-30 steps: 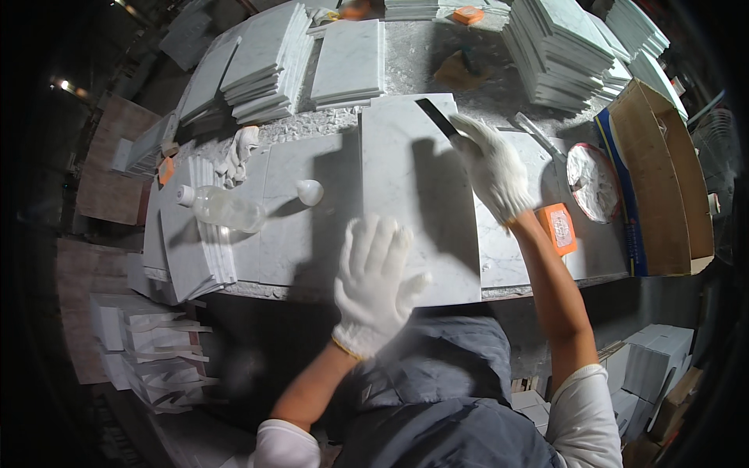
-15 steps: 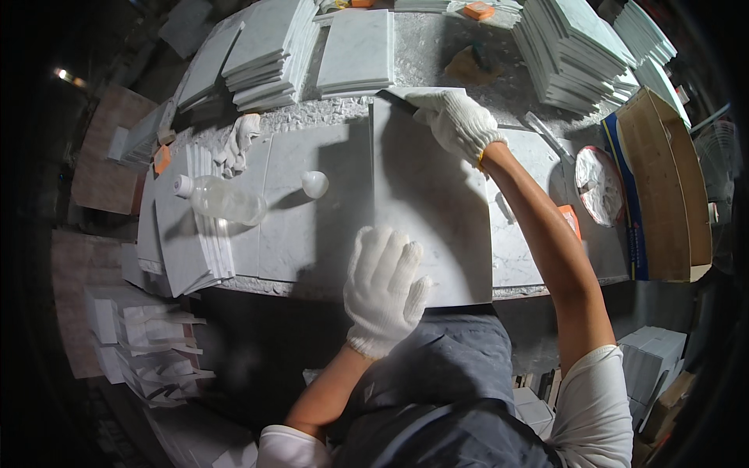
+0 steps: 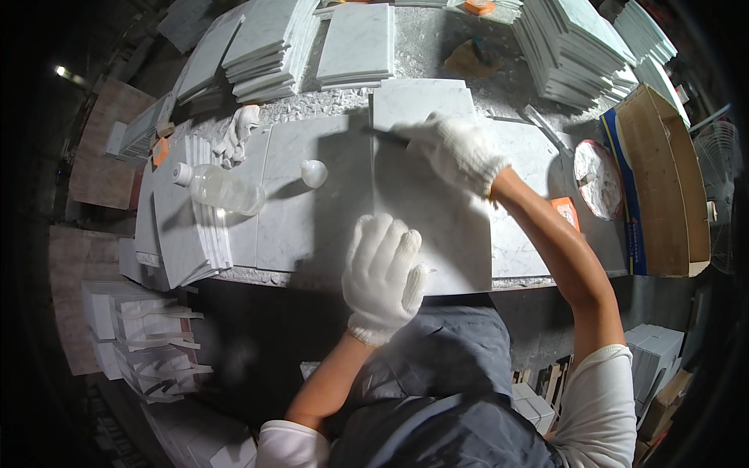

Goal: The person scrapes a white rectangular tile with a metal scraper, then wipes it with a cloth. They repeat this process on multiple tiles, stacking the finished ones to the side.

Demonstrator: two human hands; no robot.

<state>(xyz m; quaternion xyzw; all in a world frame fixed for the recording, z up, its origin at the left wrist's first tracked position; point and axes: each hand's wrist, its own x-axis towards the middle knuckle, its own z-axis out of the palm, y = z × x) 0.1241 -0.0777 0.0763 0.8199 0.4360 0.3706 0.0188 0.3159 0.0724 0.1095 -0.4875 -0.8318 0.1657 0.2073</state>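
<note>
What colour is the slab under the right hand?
The slab is white with faint grey veining; head view.

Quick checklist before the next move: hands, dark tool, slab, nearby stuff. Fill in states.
1. Dark flat tool held in right hand: ok.
2. Left hand apart from the tool: ok, it is over the slab's near edge.
3. Tool touching the white slab: cannot tell, blurred.
4. Slab top free of loose items: cannot tell, hands and shadow cover parts.
5. Orange block off the slab: ok, to its right.
6. Bottle capped: ok.
</note>
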